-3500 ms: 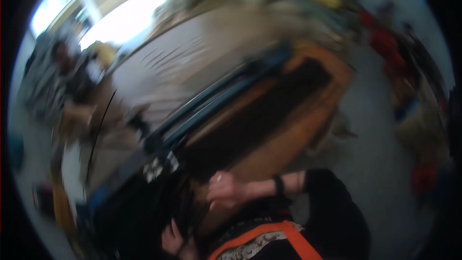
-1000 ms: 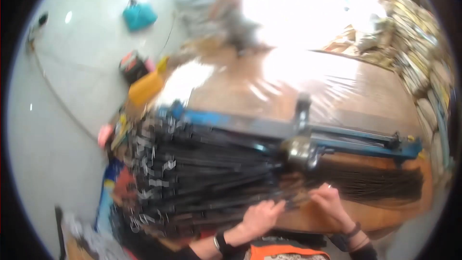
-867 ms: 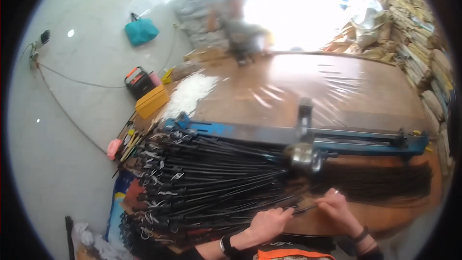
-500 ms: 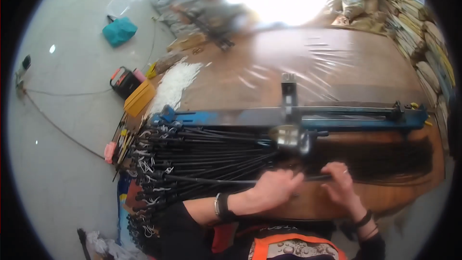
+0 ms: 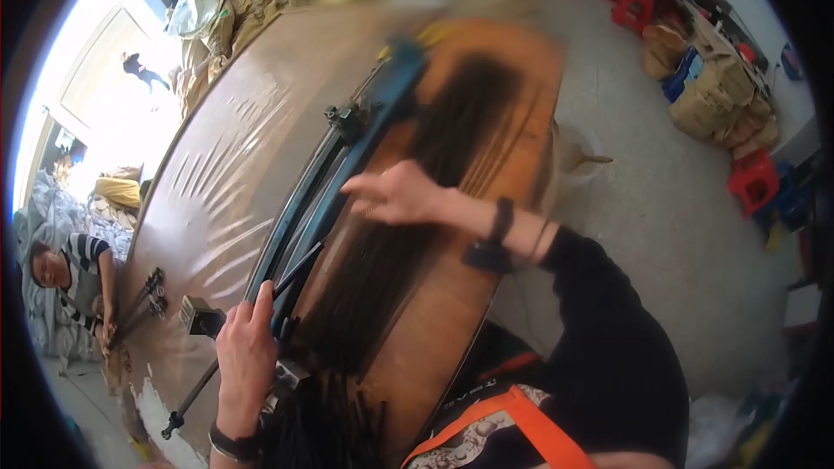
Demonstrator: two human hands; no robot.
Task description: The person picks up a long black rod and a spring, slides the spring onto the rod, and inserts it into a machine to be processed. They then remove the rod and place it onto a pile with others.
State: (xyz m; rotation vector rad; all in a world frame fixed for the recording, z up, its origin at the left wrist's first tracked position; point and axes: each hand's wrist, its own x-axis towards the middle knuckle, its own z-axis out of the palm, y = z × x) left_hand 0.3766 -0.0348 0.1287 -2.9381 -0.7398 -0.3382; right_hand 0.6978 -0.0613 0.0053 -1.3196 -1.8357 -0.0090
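Note:
My left hand (image 5: 248, 343) is closed around a long thin black rod (image 5: 193, 397) with a fitting at its lower end. The rod lies slantwise along a blue metal rail (image 5: 398, 78), and its other end points up past my fingers. Farther up, my right hand (image 5: 401, 194) hangs over the rail's right side with fingers partly stretched out and apart, and nothing shows in it. Beneath it lies a long pile of thin dark rods (image 5: 369, 287), blurred. A black clamp-like block (image 5: 347, 122) sits on the rail. By my left wrist is a small metal block (image 5: 290, 373).
The brown table (image 5: 456, 313) carries clear plastic sheeting (image 5: 230, 178) left of the rail. At the far left a person (image 5: 82, 274) handles black rods (image 5: 143, 304). Stuffed sacks (image 5: 230, 13) stand behind. Red stools (image 5: 751, 182) and a sack (image 5: 712, 95) are across the floor.
The view has swung right. Both hands were near the rod at the table's front; now the rod lies along the rail in my left hand, and my right hand is apart from it.

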